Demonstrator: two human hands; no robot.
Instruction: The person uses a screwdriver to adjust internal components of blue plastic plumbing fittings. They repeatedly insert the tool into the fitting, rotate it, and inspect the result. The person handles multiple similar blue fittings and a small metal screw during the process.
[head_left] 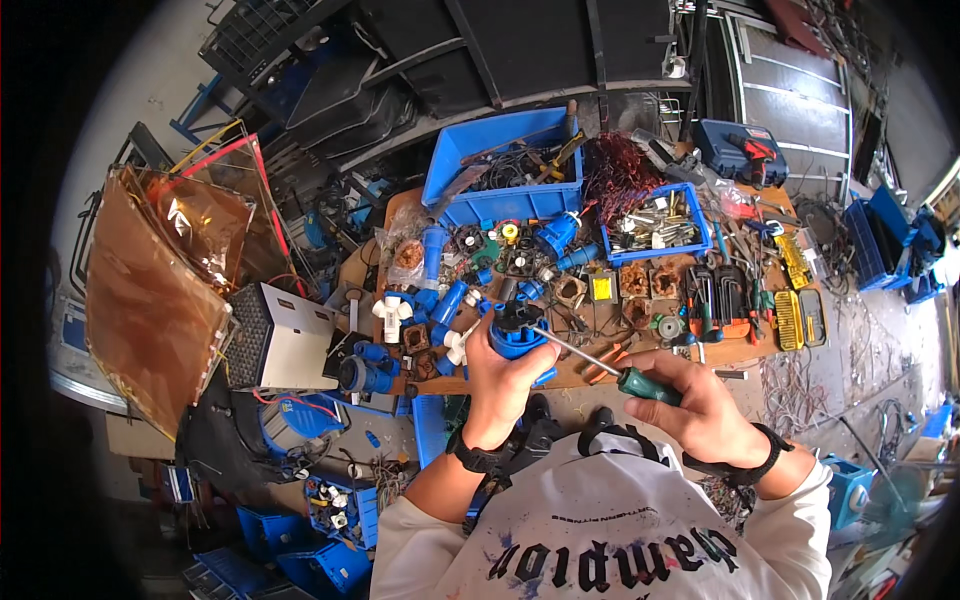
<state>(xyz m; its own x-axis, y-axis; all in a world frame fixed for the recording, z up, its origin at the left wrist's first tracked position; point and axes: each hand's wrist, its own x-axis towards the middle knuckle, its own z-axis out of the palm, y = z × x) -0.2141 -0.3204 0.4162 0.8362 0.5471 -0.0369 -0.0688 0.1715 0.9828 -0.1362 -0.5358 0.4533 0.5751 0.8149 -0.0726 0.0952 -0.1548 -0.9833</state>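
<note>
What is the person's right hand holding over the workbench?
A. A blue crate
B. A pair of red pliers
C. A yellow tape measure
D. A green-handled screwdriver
D: the right hand grips a green-handled screwdriver, its metal shaft reaching to the blue plug held in the left hand.

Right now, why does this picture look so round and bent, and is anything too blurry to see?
Head view: fisheye bends the workbench edges, with black corners around the image. Daylight is even, shadows soft. The left hand, blue plug, right hand and screwdriver are sharp; rim clutter smears.
</note>
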